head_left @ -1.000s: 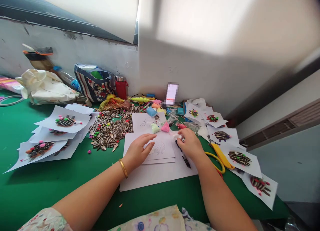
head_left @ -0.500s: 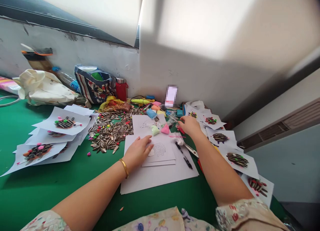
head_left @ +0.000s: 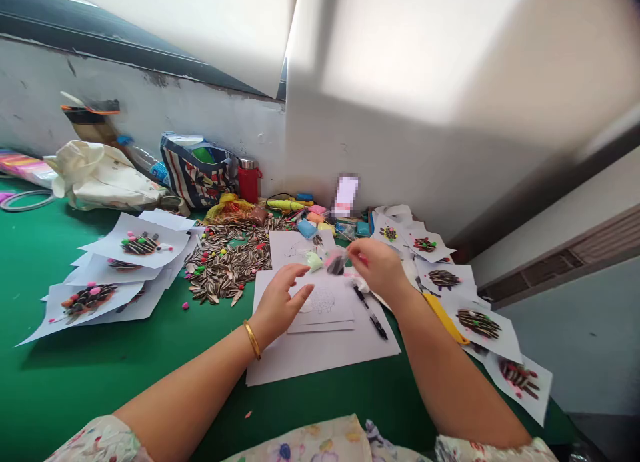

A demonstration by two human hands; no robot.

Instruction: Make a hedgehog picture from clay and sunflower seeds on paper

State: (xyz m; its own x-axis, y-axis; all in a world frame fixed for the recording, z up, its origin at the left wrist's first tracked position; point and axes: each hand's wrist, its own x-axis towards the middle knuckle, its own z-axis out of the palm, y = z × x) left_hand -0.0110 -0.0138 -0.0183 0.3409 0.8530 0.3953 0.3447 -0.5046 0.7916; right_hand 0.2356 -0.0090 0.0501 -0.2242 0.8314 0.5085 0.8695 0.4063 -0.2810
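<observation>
Clear plastic forms the dark-filled packet [head_left: 337, 265], just brought beyond the line drawing [head_left: 321, 302] by the pinching right hand [head_left: 379, 267] and apparently within working reach, while the open, empty left hand [head_left: 283, 297] is at the drawing's left edge.

- And here it is, a green table [head_left: 215, 395] running right across the view
- Centre stage, white papers [head_left: 320, 355] overlapping, a drawing on one
- Just left of them, a broad heap of striped seeds [head_left: 225, 272] dotted with coloured bits, one pink ball [head_left: 185, 306] lying apart
- Far left, decorated sheets [head_left: 160, 292] fanned out; more sheets [head_left: 465, 279] down the right
- At the back, cream bag [head_left: 107, 182], striped bag [head_left: 195, 179], red bottle [head_left: 249, 182] upright
</observation>
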